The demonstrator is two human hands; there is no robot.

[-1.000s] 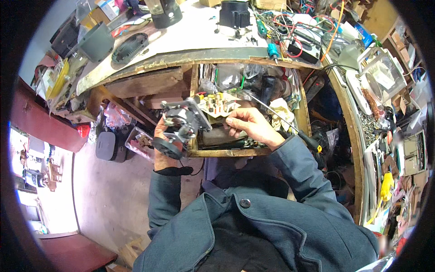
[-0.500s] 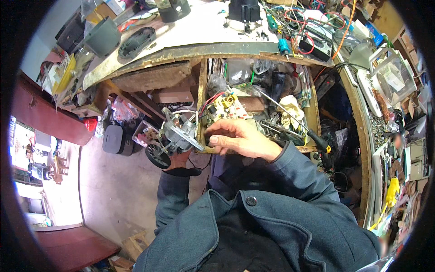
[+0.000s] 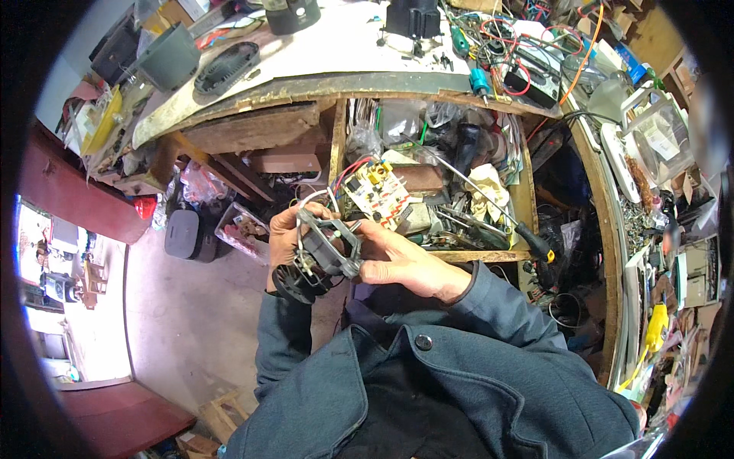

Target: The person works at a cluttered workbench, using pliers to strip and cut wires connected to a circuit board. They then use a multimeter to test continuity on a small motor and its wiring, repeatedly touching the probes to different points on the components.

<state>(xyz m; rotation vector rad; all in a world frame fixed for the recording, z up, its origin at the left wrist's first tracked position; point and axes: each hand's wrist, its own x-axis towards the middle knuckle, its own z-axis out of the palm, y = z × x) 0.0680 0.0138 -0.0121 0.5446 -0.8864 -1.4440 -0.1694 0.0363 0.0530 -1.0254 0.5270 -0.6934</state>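
Observation:
Between my hands is a motor assembly point(image 3: 329, 249), a dark frame with metal parts and a black round piece at its lower end. My left hand point(image 3: 283, 239) holds it from the left, fingers wrapped round and partly hidden behind it. On its right side my right hand point(image 3: 401, 264) grips the frame, thumb in front and fingers partly hidden. Wires run from the assembly to a cream circuit board point(image 3: 376, 195) with a yellow coil. That board lies in the open drawer point(image 3: 466, 256), just beyond my right hand.
A long screwdriver point(image 3: 527, 239) rests across the drawer among hand tools, a cloth and plastic bags. On the bench point(image 3: 336, 57) stand a grey housing point(image 3: 170, 60), an oval black grille point(image 3: 228, 67) and a black block point(image 3: 413, 19). Tangled test leads lie at the right.
The motor assembly has come nearer to me and turned, away from the drawer edge. My right hand has moved left and closed on it. The circuit board shows more fully.

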